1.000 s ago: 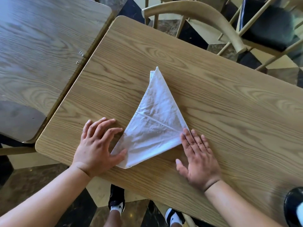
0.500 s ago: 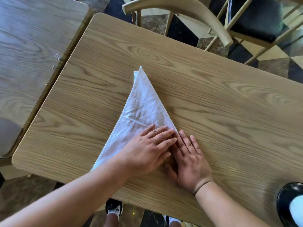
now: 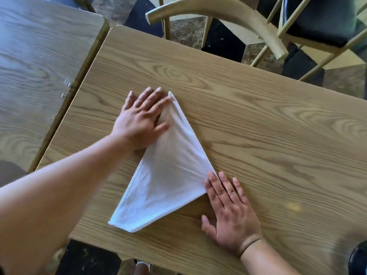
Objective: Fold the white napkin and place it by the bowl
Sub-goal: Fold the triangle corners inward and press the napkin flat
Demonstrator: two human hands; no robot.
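Here, flat open hands (image 3: 142,120) (image 3: 228,213) pressing triangular napkin (image 3: 168,175), dark bowl (image 3: 358,259) perhaps, cropped.

My left grip (image 3: 140,124) and right grip (image 3: 231,214) are both bare: no gloves, no rings that I can make out, no watch or band on either wrist. Both forearms are bare too, with no sleeve reaching into view anywhere along them, so whatever I wear on top ends above the elbow or out of frame. Nails look short and unpainted, though the blur on the left one makes that hard to confirm. Down at the bottom edge, between the forearms, I can see a sliver of my foot: a black shoe (image 3: 143,263) with a white sock showing at its opening. Nothing more of my clothing shows.
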